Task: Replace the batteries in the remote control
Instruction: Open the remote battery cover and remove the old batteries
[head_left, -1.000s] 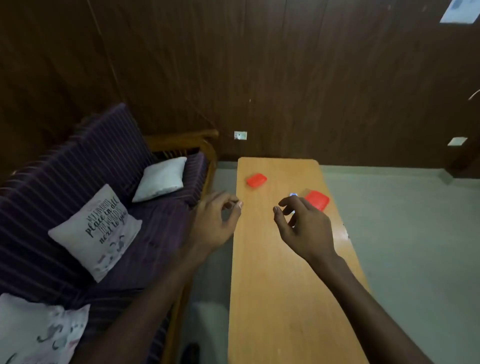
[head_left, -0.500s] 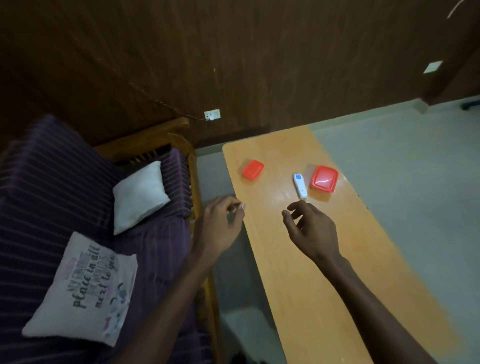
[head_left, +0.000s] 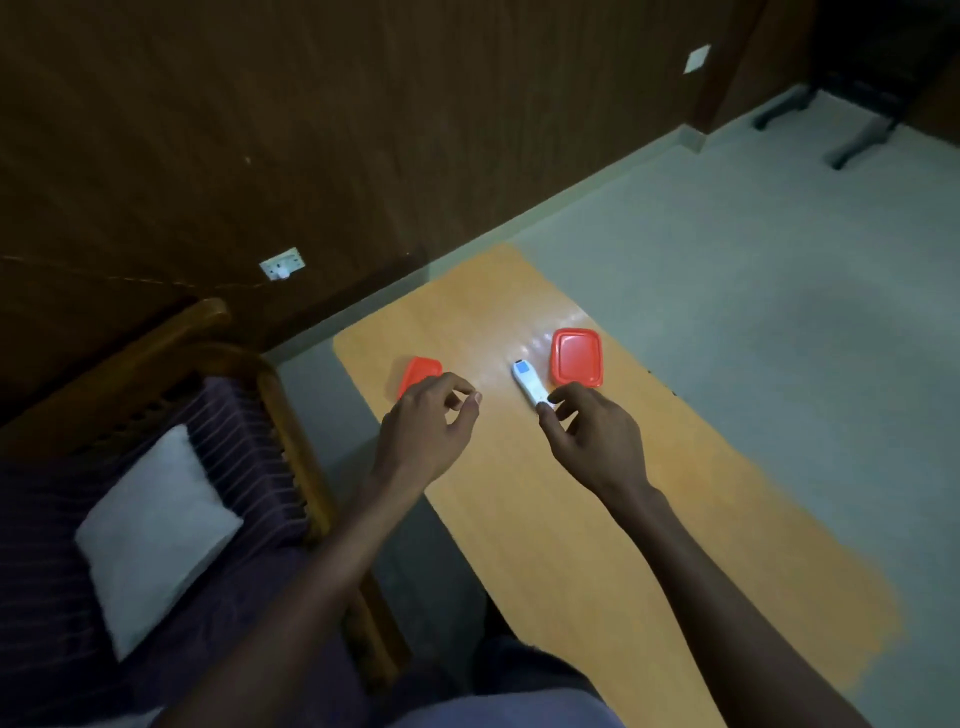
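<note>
The slim white plastic remote control (head_left: 528, 385), with a small blue patch near its far end, lies flat on the long orange-brown wooden table (head_left: 571, 545), its near end between the thumb and forefinger of the right hand (head_left: 592, 434). Those two fingertips (head_left: 558, 395) touch or nearly touch that end, but the pictures do not settle whether they have closed on it; the other fingers curl loosely under the palm. Just beyond this hand, to the right of the remote, sits a red rectangular plastic lid (head_left: 576, 356). The left hand (head_left: 428, 423) hovers above the table's left edge, well apart from the remote, its fingers half curled with thumb and forefinger close together and nothing visible between them. Just beyond its knuckles, partly hidden by them, lies a smaller red plastic container (head_left: 418, 371).
</note>
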